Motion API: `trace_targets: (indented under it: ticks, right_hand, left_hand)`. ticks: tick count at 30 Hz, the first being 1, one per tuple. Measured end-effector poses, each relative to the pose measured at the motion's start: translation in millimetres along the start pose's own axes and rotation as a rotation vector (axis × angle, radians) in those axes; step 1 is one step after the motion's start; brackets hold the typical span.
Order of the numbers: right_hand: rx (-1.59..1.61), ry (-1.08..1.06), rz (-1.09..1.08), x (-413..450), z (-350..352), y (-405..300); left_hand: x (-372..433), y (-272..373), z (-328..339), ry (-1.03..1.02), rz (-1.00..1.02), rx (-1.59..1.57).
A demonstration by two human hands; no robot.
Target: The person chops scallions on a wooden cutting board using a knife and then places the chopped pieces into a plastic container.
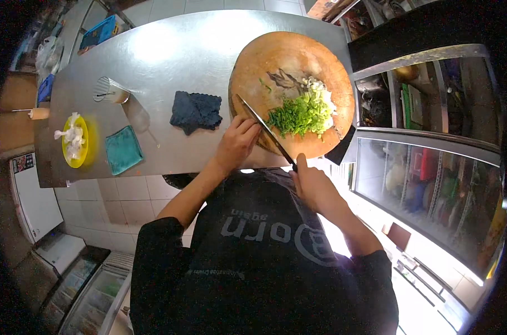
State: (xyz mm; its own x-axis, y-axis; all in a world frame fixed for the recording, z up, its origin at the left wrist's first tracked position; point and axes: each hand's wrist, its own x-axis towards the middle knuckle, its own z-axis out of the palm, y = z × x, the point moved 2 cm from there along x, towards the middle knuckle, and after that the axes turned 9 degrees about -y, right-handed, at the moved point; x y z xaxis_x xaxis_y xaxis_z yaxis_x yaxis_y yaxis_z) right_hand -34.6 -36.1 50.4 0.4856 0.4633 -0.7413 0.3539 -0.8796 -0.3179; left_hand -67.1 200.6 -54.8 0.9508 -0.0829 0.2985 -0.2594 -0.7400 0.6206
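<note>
A round wooden chopping board [291, 54] lies on the steel table, with a heap of chopped spring onions [305, 111] on its right half. My right hand [314, 182] grips the black handle of a kitchen knife [266, 127], whose long blade points up and left across the board's lower left part. Close by the blade, my left hand [238, 140] rests at the board's lower left edge with its fingers bent together. Whether anything is under those fingertips is hidden. A few green scraps lie near dark marks on the wood.
On the steel table [161, 79] lie a dark folded cloth [196, 111] and a teal cloth [124, 150]. A ribbed glass [111, 90] and a yellow plate [81, 157] holding a white plastic bag are at the left. A glass-fronted cabinet [425, 184] stands to the right.
</note>
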Motion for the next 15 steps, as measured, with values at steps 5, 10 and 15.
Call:
trace_targets:
  ticks: [5,10,15]
  right_hand:
    - [0.044,-0.026,0.029,-11,-3,-1]
    - [-0.011,-0.002,-0.015,-8,2,5]
    - [0.003,-0.053,0.058,3,11,6]
  left_hand:
    - [5,1,0,0.023,0.034,0.028]
    - [4,-1,4,-0.019,-0.014,-0.001]
    - [2,0,-2,-0.046,-0.006,0.017]
